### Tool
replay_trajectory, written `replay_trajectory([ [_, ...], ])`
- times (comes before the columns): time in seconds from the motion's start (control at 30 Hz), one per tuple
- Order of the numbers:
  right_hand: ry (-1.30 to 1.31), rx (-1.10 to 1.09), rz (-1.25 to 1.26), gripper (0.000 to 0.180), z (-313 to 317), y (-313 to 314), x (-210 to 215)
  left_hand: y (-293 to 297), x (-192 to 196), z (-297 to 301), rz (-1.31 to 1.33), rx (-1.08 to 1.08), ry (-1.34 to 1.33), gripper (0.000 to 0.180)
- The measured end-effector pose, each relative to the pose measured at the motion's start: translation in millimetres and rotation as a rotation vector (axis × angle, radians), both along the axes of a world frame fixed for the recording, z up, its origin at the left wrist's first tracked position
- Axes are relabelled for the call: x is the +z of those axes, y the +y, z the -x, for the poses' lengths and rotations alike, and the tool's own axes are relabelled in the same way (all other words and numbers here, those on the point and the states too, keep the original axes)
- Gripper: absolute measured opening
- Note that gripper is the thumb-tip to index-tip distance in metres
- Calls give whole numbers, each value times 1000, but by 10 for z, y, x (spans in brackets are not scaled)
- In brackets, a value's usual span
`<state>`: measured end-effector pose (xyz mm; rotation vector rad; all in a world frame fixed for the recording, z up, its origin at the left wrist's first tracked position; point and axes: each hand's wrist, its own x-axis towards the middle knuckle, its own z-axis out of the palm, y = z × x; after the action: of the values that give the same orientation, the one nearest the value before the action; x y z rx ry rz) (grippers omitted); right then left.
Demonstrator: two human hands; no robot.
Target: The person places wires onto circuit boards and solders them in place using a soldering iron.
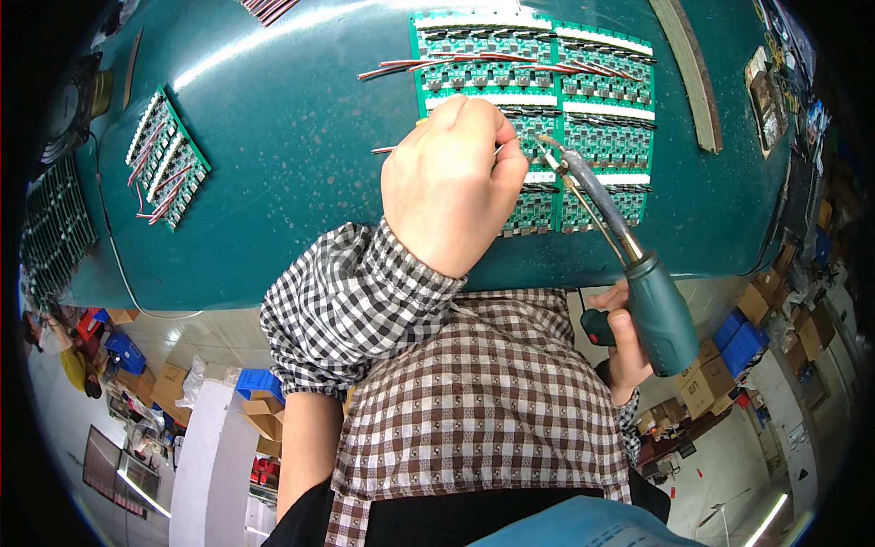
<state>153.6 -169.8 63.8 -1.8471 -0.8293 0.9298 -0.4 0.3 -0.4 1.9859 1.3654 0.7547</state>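
Note:
My left hand (pixel 451 178) is over the circuit boards, its thumb and forefinger pinched on a thin wire, mostly hidden by the hand. A red wire end (pixel 383 149) sticks out at its left side. Below the table edge, my right hand (pixel 627 356) grips a soldering gun (pixel 663 314) with a dark green handle and a black trigger piece. Its hot tip and thin feed tube reach up to the boards, close to the left fingertips. The green circuit board panel (pixel 606 137) carries white connector rows, black parts and several red, white and black wires.
A smaller circuit board (pixel 169 159) with red and white wires lies at the left of the green table (pixel 292 164). A curved wooden strip (pixel 690 73) lies right of the panel. Farther right is a worn metal box (pixel 764 100). A dark cable (pixel 111 232) runs down the left side.

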Motion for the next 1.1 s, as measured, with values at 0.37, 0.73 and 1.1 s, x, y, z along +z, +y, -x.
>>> replay_trajectory([
  [0.37,455,-265,-359,35,-275,191,-84,108,381,252,122,-38,-64,21],
  [0.73,557,-269,-394,38,-533,224,-146,1350,-40,122,-150,30,200,17],
  [1.1,578,-257,-407,37,-613,211,-189,1152,41,568,108,121,451,19],
])
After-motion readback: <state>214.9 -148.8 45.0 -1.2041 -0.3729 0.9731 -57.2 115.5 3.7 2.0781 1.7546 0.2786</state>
